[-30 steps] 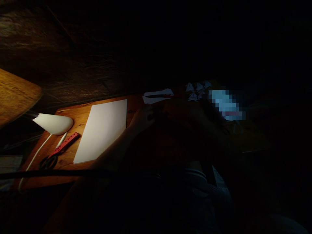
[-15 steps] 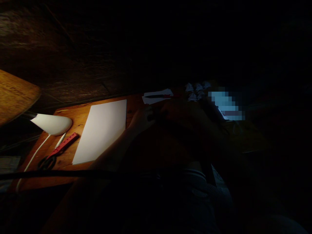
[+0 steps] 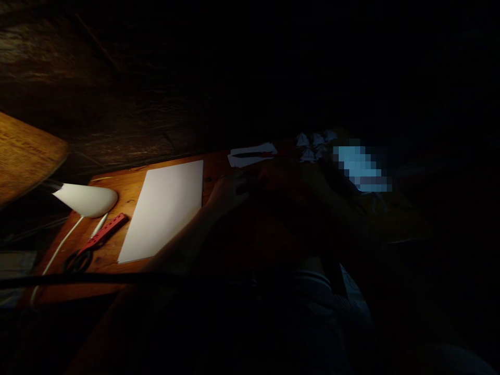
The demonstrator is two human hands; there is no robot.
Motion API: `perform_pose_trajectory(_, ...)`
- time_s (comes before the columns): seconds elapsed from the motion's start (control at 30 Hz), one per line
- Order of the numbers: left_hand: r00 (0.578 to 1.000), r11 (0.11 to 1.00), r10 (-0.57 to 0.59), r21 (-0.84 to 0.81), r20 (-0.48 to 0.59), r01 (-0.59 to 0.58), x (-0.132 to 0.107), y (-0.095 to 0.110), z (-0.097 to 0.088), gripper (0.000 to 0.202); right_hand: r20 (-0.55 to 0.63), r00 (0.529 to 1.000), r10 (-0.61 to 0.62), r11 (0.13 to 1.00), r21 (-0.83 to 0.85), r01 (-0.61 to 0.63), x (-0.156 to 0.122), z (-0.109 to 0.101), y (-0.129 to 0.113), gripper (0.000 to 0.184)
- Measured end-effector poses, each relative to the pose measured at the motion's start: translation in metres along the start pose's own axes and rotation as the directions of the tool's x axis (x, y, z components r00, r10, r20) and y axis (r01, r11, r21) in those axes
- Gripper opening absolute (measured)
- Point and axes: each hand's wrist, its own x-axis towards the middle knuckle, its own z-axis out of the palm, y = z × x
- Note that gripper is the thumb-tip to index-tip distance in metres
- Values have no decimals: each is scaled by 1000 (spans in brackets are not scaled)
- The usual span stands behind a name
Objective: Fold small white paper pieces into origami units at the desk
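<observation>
In the head view, my left hand (image 3: 231, 187) is over the dim middle of the table with its fingers bent inward. My right hand (image 3: 273, 181) meets it from the right, very dark, its fingers lost in shadow. Whatever lies between the hands is too dark to make out. Just beyond them, a knife with a dark blade and red handle (image 3: 267, 154) rests on a few white paper pieces (image 3: 235, 162). Several small folded white paper shapes (image 3: 308, 154) stand in a group at the back right. A stack of white paper sheets (image 3: 166, 208) lies left of my left hand.
On the wooden table (image 3: 113, 278) at the left are a white lamp (image 3: 88, 200) with its cord (image 3: 58, 247), a red strip with holes (image 3: 109, 229), black scissor handles (image 3: 78, 260) and a white pen-like stick (image 3: 99, 225). A glowing blurred screen (image 3: 361, 166) is at the right.
My two hands stay together in nearly the same place, with slight movement of the left fingers. The view has shifted very slightly; the things on the table are unmoved.
</observation>
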Motion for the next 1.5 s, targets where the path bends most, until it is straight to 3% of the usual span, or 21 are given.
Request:
perform_pose_trajectory(0.17,995,992,-63,118,73,54,1,5,-4,11,-32,999,25,999,-39,-27,3,1,-7,36)
perform_pose_trajectory(0.37,992,982,-95,170,78,81,0,6,0,14,-53,998,37,999,-25,-39,-1,0,-12,37)
perform_pose_trajectory(0.5,998,993,-54,111,27,50,-1,3,3,11,-15,999,33,999,27,-32,-4,-4,-7,33)
perform_pose_trajectory(0.63,999,997,-35,67,13,35,-1,2,2,7,43,999,12,999,52,-14,-1,-4,1,41)
perform_pose_trajectory(1.07,1000,998,-19,63,-18,20,-1,-2,1,8,-8,1000,-13,999,49,14,2,2,8,31)
perform_pose_trajectory(1.5,998,998,-55,44,29,54,1,4,-1,3,-9,1000,-9,998,55,9,1,3,6,30)
